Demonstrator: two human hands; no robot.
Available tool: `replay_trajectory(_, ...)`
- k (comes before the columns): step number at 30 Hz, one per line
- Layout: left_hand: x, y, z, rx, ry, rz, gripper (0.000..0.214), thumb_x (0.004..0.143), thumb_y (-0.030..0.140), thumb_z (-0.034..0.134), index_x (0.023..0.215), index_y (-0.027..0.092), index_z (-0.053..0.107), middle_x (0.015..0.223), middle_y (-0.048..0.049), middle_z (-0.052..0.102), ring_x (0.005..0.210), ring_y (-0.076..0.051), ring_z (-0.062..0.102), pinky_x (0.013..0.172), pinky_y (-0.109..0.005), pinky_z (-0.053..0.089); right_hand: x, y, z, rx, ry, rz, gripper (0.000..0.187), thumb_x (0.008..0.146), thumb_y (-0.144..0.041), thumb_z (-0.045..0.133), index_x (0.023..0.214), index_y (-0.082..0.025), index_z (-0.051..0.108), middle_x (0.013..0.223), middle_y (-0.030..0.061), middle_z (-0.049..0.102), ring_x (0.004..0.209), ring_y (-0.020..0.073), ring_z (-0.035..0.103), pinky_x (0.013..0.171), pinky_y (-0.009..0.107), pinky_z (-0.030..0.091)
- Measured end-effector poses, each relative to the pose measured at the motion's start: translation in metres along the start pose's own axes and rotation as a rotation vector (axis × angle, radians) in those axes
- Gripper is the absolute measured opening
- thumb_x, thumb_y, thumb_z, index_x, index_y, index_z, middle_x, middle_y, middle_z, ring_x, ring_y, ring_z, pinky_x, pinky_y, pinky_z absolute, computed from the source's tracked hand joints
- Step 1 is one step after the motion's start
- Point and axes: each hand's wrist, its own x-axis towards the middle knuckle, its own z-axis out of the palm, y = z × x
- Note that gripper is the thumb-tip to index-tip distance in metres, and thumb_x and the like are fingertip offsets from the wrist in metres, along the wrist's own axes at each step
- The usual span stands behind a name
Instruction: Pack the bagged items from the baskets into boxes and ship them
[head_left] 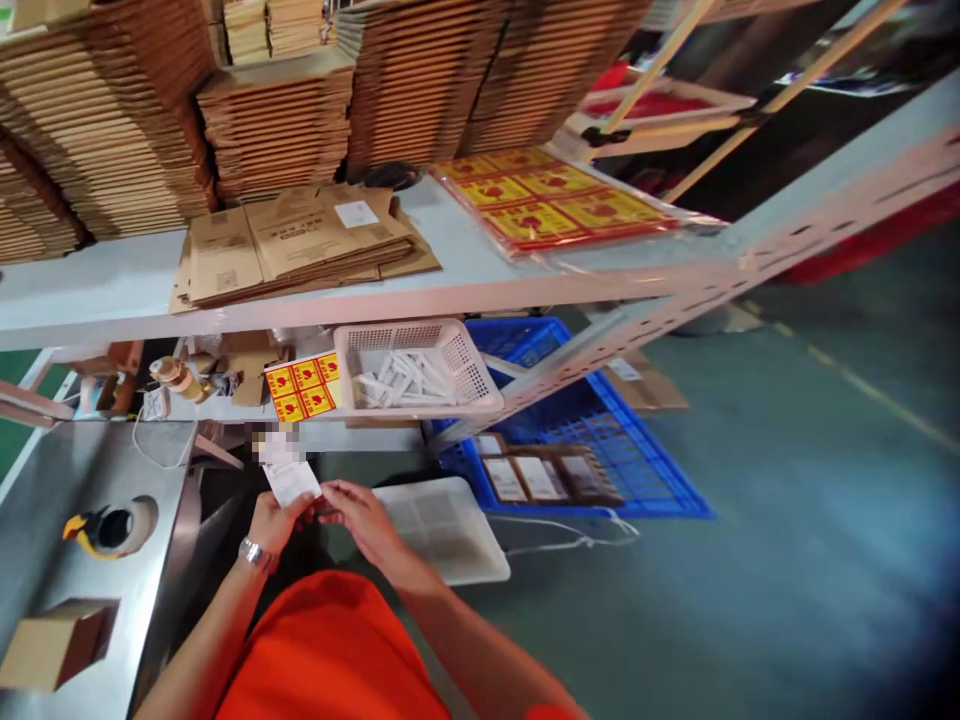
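A white printed paper slip (292, 482) is pinched in my left hand (274, 522), which wears a metal watch (257, 555) at the wrist. My right hand (363, 514) meets its lower right corner with thumb and fingers closed together. Something small and dark shows between the two hands, too hidden to name. Part of the slip's upper end is blurred out. Just beyond my hands, on the lower shelf, are a sheet of red and yellow stickers (304, 388) and a white basket (491, 400) of small white pieces.
Stacked cardboard (420, 90) and flattened boxes (300, 240) lie on the upper shelf (465, 290), beside wrapped yellow sheets (547, 200). A blue crate (652, 470) with packages and a white tray (450, 530) sit lower. Left, a metal table (45, 560) bears a tape dispenser (112, 528) and box (56, 645).
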Motion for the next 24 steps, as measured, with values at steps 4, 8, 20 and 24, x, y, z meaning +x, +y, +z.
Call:
replay_trajectory(4, 0.0023, -0.0058, 0.0051, -0.049, -0.035, -0.007, 0.049, 0.056, 0.06, 0.097, 0.067, 0.014, 0.081, 0.063, -0.0092, 0.077, 0.055, -0.019, 0.067, 0.051, -0.028, 0.05, -0.0038, 0.0053, -0.0045, 0.034, 0.031, -0.005, 0.053, 0.075, -0.066, 0.095, 0.093, -0.018, 0.082, 0.088, 0.0052, 0.08, 0.08, 0.0199, 0.075, 0.079, 0.036, 0.062)
replay_trajectory(8, 0.0046, -0.006, 0.0077, -0.055, -0.049, -0.019, 0.05, 0.055, 0.06, 0.098, 0.068, 0.015, 0.082, 0.063, -0.0089, 0.077, 0.056, -0.02, 0.068, 0.052, -0.028, 0.051, -0.0069, 0.0045, -0.0053, 0.06, 0.033, -0.009, 0.052, 0.077, -0.065, 0.095, 0.092, -0.017, 0.083, 0.086, 0.0055, 0.08, 0.08, 0.0202, 0.076, 0.078, 0.035, 0.061)
replay_trajectory(20, 0.0066, -0.005, 0.0094, -0.086, -0.05, -0.041, 0.056, 0.049, 0.062, 0.103, 0.068, 0.014, 0.08, 0.061, -0.008, 0.075, 0.052, -0.016, 0.063, 0.051, -0.028, 0.049, -0.0101, -0.0035, -0.0004, 0.102, 0.038, 0.001, 0.047, 0.074, -0.06, 0.097, 0.09, -0.017, 0.085, 0.082, 0.0062, 0.082, 0.076, 0.0187, 0.076, 0.071, 0.029, 0.058)
replay_trajectory(24, 0.0055, -0.0064, 0.0075, -0.109, -0.064, -0.041, 0.055, 0.052, 0.06, 0.103, 0.068, 0.014, 0.079, 0.061, -0.0069, 0.074, 0.053, -0.015, 0.063, 0.051, -0.027, 0.048, -0.0086, 0.0, 0.0001, 0.094, 0.038, 0.002, 0.049, 0.074, -0.061, 0.097, 0.091, -0.016, 0.086, 0.083, 0.007, 0.083, 0.076, 0.019, 0.076, 0.071, 0.029, 0.058)
